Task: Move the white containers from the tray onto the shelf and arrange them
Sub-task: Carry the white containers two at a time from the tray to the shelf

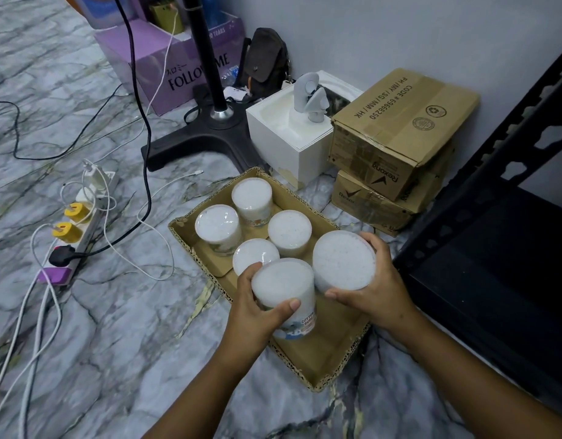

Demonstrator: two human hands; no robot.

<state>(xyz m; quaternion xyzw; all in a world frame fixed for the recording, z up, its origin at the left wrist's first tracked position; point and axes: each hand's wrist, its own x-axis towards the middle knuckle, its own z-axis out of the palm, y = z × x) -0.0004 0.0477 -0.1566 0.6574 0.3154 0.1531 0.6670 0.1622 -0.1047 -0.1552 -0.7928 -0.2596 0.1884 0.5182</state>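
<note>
Left hand (257,307) wrapped round tub (284,288), thumb across near side, fingers curled on far-left side; tub held above near half of tray (324,359), lid up, slightly tilted, long axis near vertical, "COTTON BUDS" label at lower side facing camera. Right hand (373,288) gripping second tub (344,259), thumb under near rim, fingers curled over far-right rim; lid up and tipped toward camera, axis leaning. Two held tubs just beside each other at tray's right-near part, contact unclear.

Four more tubs upright in tray's far half, lids up: far corner tub (251,193), left edge tub (217,221), middle tub (289,228), fourth tub (254,256) just behind left-hand fingers, partly hidden.

Tray a shallow cardboard box on marbled grey floor (114,327), set diagonally. Black shelf (495,264) at right, close to tray's right edge. Stacked brown boxes (400,134) and white box (292,137) beyond tray's far corner against grey wall. Black stand base (206,134), purple box (178,58) farther back. Power strip (73,236) with yellow plugs and white cables left of tray, well apart
</note>
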